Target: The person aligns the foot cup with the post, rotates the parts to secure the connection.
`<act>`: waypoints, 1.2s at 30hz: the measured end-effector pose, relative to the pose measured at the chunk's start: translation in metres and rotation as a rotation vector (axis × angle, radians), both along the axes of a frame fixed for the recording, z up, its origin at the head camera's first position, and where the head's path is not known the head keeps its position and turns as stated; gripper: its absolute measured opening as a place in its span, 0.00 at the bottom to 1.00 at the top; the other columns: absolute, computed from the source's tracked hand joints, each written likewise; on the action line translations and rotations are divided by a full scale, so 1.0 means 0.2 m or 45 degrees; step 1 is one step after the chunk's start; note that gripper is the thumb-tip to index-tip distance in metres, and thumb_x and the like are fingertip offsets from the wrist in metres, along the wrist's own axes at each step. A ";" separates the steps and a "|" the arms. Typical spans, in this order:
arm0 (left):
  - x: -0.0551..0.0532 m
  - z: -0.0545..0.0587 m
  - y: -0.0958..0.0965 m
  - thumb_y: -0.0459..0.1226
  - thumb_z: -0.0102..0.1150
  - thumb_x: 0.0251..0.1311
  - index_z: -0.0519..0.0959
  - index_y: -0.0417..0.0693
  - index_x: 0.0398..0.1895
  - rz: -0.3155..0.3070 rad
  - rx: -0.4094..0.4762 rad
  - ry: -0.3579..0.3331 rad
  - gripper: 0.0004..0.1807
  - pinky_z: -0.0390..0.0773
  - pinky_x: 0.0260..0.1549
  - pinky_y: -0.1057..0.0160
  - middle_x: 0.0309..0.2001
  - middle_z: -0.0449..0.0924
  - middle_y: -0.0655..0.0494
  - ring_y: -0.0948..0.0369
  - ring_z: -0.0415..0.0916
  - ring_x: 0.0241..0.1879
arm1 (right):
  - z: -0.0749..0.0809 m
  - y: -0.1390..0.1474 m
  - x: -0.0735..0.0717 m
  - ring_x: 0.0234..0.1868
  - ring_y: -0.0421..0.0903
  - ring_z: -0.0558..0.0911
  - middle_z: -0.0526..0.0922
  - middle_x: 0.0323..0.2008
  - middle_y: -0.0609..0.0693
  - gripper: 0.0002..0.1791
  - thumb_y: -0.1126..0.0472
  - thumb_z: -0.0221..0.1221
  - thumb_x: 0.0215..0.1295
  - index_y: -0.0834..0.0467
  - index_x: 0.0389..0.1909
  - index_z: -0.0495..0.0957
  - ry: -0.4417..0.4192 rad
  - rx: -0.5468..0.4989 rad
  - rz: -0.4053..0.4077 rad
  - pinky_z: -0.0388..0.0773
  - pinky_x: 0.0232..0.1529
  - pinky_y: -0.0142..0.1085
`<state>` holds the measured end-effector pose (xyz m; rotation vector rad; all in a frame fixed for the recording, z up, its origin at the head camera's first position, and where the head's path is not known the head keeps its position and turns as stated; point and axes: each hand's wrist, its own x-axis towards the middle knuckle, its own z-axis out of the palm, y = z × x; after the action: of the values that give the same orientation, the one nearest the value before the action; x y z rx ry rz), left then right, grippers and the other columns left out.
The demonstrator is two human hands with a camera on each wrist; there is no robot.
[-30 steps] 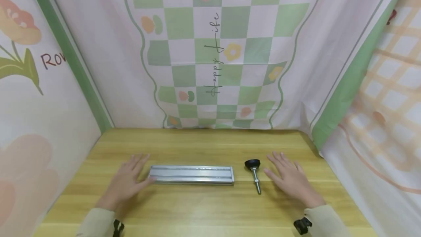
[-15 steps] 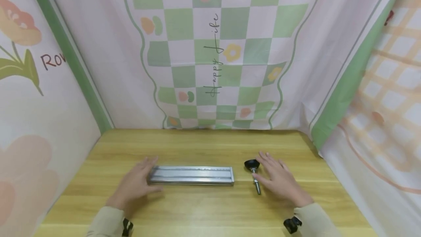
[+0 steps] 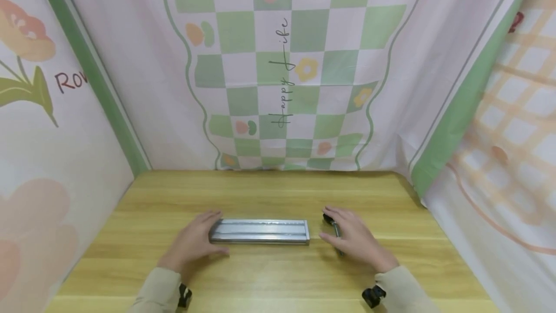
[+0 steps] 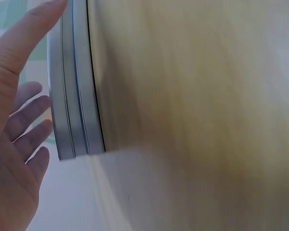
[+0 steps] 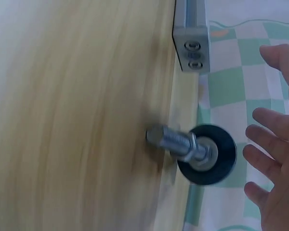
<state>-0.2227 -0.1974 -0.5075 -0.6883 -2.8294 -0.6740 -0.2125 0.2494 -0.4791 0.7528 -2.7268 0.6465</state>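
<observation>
Clearance and Pose

Front: open table [image 3: 273, 279] reaches the near edge of the metal bar [image 3: 262, 231]. Left grip [image 3: 193, 240]: apart, thumb and fingers straddling the bar's left end; contact cannot be confirmed. Right grip [image 3: 356, 238], likewise apart, hangs over the black-footed bolt [image 5: 199, 152], a gap right of the bar. Table continues beyond to the checkered cloth [image 3: 308, 33].

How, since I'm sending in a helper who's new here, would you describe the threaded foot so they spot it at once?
On the wooden table, find the long silver metal bar. Beyond its right end, partly hidden behind the right hand in the head view, is the threaded foot. Unlike the blocky bar, it has a round black disc on a thin rod.
</observation>
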 end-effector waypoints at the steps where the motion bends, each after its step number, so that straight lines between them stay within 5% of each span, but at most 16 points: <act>1: -0.01 0.00 0.01 0.65 0.77 0.34 0.71 0.38 0.68 -0.002 0.006 -0.002 0.60 0.66 0.64 0.36 0.67 0.70 0.39 0.40 0.65 0.67 | 0.00 -0.01 0.00 0.64 0.62 0.72 0.74 0.65 0.59 0.36 0.47 0.66 0.66 0.62 0.68 0.71 -0.006 -0.015 0.010 0.66 0.64 0.65; 7: -0.05 -0.01 0.05 0.63 0.79 0.33 0.73 0.36 0.66 -0.030 -0.007 0.038 0.58 0.68 0.64 0.42 0.65 0.72 0.39 0.42 0.69 0.64 | -0.02 -0.07 -0.01 0.63 0.59 0.74 0.77 0.62 0.57 0.35 0.49 0.68 0.64 0.62 0.67 0.72 -0.059 -0.071 0.045 0.72 0.62 0.59; 17: -0.07 -0.03 0.09 0.57 0.83 0.34 0.75 0.35 0.63 -0.013 0.031 -0.031 0.54 0.70 0.64 0.42 0.60 0.76 0.37 0.42 0.72 0.61 | -0.03 -0.14 -0.03 0.67 0.60 0.69 0.69 0.67 0.59 0.42 0.40 0.63 0.67 0.64 0.71 0.65 -0.396 -0.129 0.134 0.70 0.65 0.58; 26: -0.07 0.02 0.13 0.54 0.85 0.31 0.77 0.33 0.59 0.002 0.095 -0.122 0.51 0.72 0.61 0.42 0.55 0.79 0.37 0.41 0.74 0.57 | -0.05 -0.21 -0.05 0.66 0.61 0.70 0.70 0.66 0.64 0.45 0.47 0.69 0.63 0.70 0.70 0.63 -0.450 -0.094 0.199 0.68 0.66 0.57; 36: -0.09 0.01 0.15 0.51 0.86 0.31 0.79 0.34 0.57 -0.019 0.076 -0.144 0.47 0.76 0.57 0.44 0.52 0.81 0.39 0.43 0.76 0.53 | -0.08 -0.25 -0.12 0.60 0.59 0.74 0.76 0.59 0.61 0.40 0.53 0.74 0.57 0.68 0.65 0.70 -0.466 -0.058 0.100 0.73 0.61 0.55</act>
<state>-0.2416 -0.1678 -0.5056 -0.6826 -2.8946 -0.8217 -0.2363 0.1986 -0.4944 0.8030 -3.0064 0.9438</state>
